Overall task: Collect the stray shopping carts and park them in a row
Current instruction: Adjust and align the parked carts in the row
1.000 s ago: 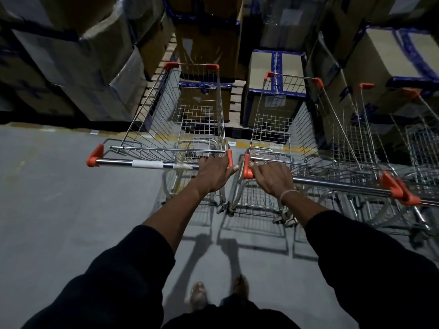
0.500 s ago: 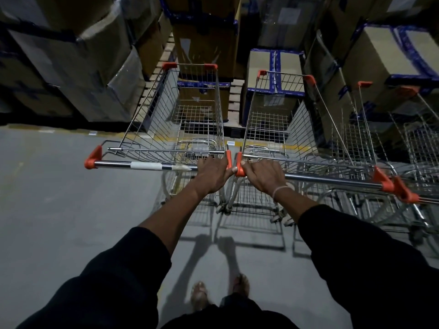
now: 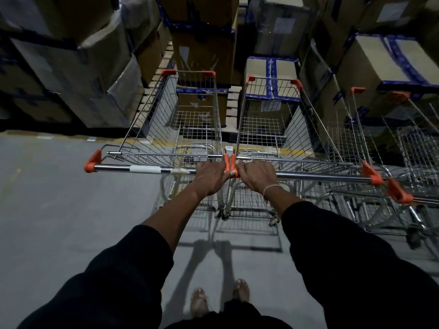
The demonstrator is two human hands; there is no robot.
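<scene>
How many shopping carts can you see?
4, maybe more. The left cart is held by the left hand, the middle cart by the right hand. Two more carts stand farther right; others may be hidden off-frame.

No text, brand or number can be read anywhere in the frame. The pale paper labels on the cardboard boxes (image 3: 282, 27), in the upper middle and upper right, are too dark and blurred to show any letters, and the blue tape (image 3: 270, 77) around the boxes carries no print that I can make out. The white band on the handle of the left cart (image 3: 145, 169), at middle left, and the small white tag on the floor (image 3: 91, 138) by the yellow line are also unreadable.
</scene>
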